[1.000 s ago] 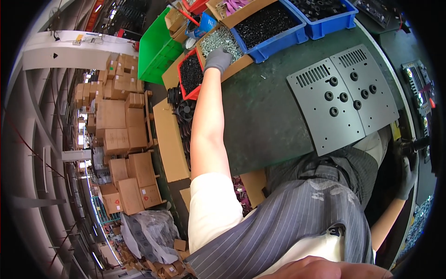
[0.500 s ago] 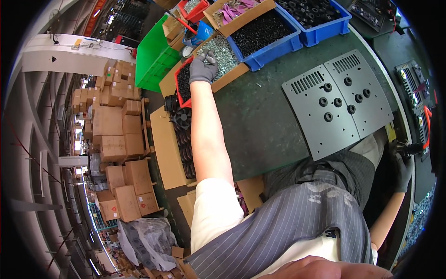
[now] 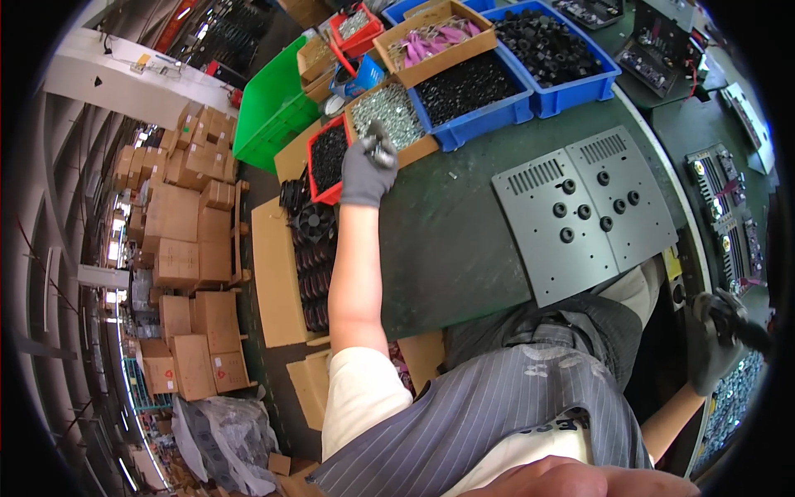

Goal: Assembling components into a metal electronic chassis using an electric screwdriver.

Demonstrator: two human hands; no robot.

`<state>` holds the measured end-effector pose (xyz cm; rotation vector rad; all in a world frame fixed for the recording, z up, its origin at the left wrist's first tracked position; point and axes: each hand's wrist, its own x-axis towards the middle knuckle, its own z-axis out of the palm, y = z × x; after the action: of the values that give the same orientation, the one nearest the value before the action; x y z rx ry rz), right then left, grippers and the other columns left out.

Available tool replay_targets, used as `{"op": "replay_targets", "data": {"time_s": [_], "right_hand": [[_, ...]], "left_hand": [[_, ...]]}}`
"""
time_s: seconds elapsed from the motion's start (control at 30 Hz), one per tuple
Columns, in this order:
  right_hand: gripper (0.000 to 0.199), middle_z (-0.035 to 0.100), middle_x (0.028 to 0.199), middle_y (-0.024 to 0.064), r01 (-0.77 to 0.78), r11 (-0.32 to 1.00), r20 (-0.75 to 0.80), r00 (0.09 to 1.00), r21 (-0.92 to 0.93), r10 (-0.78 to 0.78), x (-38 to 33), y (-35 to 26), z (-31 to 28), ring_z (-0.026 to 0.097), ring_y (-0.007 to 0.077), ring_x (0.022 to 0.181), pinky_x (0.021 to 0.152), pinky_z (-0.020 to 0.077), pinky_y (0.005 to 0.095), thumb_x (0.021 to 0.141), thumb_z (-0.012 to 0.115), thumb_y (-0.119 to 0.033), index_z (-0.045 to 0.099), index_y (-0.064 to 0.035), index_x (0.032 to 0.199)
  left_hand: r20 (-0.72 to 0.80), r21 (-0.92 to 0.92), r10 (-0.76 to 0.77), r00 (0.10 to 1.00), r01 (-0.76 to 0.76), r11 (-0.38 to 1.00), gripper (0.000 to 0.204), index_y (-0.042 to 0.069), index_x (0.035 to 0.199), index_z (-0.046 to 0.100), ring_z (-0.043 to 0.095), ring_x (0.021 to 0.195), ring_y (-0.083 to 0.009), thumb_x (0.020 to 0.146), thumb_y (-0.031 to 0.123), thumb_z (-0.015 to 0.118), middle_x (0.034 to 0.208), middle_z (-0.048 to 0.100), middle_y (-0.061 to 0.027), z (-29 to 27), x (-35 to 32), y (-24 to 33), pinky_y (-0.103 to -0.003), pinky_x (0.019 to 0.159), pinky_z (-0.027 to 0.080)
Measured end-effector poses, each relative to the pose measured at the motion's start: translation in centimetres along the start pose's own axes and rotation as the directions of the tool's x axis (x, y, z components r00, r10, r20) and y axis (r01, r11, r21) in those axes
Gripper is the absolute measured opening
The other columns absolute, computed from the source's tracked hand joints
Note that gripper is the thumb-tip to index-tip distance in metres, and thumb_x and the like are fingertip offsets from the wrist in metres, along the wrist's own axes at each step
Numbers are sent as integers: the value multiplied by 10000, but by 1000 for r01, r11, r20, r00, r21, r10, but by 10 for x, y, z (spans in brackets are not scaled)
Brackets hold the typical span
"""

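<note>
While the worker's gloved left hand (image 3: 367,168) lifts a pinch of small screws (image 3: 380,150) just left of the grey panels (image 3: 585,209), whose holes already carry black knobs, the right hand (image 3: 714,341), right of them, grips a dark tool (image 3: 741,330); fastening seemingly remains.
</note>
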<state>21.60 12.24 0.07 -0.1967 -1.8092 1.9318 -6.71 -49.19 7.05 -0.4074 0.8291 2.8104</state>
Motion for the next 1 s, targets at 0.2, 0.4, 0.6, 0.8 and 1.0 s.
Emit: {"op": "replay_targets", "data": {"time_s": [0.2, 0.4, 0.6, 0.8, 1.0], "right_hand": [[552, 600, 1036, 120, 13, 764, 460, 792, 645, -401, 50, -105, 136, 613, 216, 835, 648, 531, 302, 744, 676, -216, 472, 6, 1207], [456, 545, 817, 94, -430, 638, 724, 617, 639, -308, 47, -87, 225, 564, 177, 629, 487, 499, 309, 620, 743, -61, 459, -53, 977], [435, 526, 843, 58, -357, 749, 649, 750, 558, -127, 48, -71, 258, 579, 186, 736, 641, 514, 340, 619, 692, -39, 474, -78, 993], [443, 508, 892, 61, -170, 816, 630, 726, 553, -276, 55, -62, 267, 557, 175, 779, 674, 505, 321, 664, 623, 10, 476, -85, 1071], [428, 446, 881, 58, -193, 818, 630, 738, 541, -242, 49, -61, 258, 495, 172, 771, 693, 444, 327, 693, 639, -138, 422, -104, 1060]], "left_hand": [[119, 24, -116, 986, 114, 993, 311, 133, 1107, 599, 551, 685, -155, 848, 69, 440, 940, 624, -22, 4, -26, -65, -206, 468, 429], [132, 6, -29, 991, 28, 1000, 231, 115, 1115, 572, 563, 717, -152, 916, 147, 461, 963, 592, -53, 20, -67, -103, -214, 518, 444], [284, 38, -150, 947, 145, 989, 266, 84, 1148, 561, 572, 807, -179, 903, 148, 479, 1013, 606, -77, 10, -86, -132, -254, 575, 473], [63, 73, -246, 967, 241, 968, 323, 55, 1197, 508, 540, 744, -171, 915, 210, 474, 913, 583, -68, -7, -93, -143, -247, 531, 447], [142, 204, -314, 939, 282, 937, 321, 20, 1190, 499, 498, 665, -132, 946, 219, 435, 825, 559, -49, -37, -121, -117, -222, 475, 414]]}}
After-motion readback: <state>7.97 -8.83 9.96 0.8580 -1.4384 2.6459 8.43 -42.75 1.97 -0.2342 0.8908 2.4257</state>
